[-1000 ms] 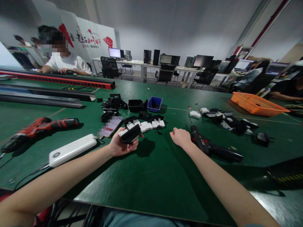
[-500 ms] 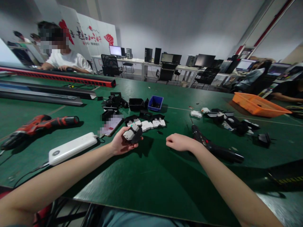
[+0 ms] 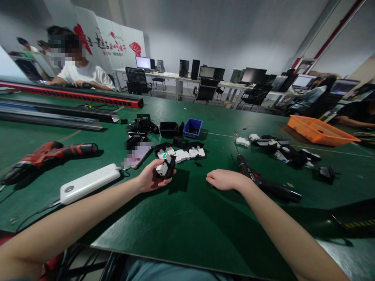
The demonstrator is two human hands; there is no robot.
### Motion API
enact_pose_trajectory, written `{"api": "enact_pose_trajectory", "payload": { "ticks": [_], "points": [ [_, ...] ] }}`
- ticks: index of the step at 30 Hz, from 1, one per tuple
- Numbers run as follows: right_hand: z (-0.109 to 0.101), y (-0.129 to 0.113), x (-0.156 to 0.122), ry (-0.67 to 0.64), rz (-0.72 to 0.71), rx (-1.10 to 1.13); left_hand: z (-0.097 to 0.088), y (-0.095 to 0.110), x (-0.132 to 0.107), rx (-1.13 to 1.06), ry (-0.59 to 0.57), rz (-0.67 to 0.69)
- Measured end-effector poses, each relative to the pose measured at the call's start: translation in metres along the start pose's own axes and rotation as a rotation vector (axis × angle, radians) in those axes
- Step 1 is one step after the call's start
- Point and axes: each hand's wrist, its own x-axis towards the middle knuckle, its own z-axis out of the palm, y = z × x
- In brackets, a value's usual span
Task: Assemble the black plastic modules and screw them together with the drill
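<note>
My left hand [image 3: 150, 178] is closed around a small white-and-black plastic part [image 3: 166, 167] with a green spot, held above the green table. To the right, my right hand [image 3: 220, 179] rests low over the tabletop with its fingers curled in; whether anything is inside them is hidden. Close beyond that hand lies a black electric screwdriver [image 3: 254, 177], its bit pointing away from me. Just past my left hand sits a row of similar white pieces [image 3: 182, 156] with black parts.
A red-and-black drill [image 3: 48, 154], a white power bank [image 3: 89, 183] and a phone [image 3: 142, 153] lie at left. Farther back stand a blue bin [image 3: 192, 128] and a black tray [image 3: 169, 128]. More parts [image 3: 285, 150] and an orange basket [image 3: 319, 130] are at right. A person [image 3: 79, 70] sits opposite.
The part in my left hand has been turned, so its black side now faces more to the right. My right hand has shifted very slightly downward.
</note>
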Motion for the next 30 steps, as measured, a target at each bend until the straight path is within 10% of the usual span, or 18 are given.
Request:
{"api": "enact_pose_trajectory", "payload": {
  "ticks": [30],
  "points": [
    [-0.009,-0.013,-0.007,-0.017,-0.031,-0.035,0.000,-0.004,-0.001,0.130,-0.075,0.015]
  ]
}}
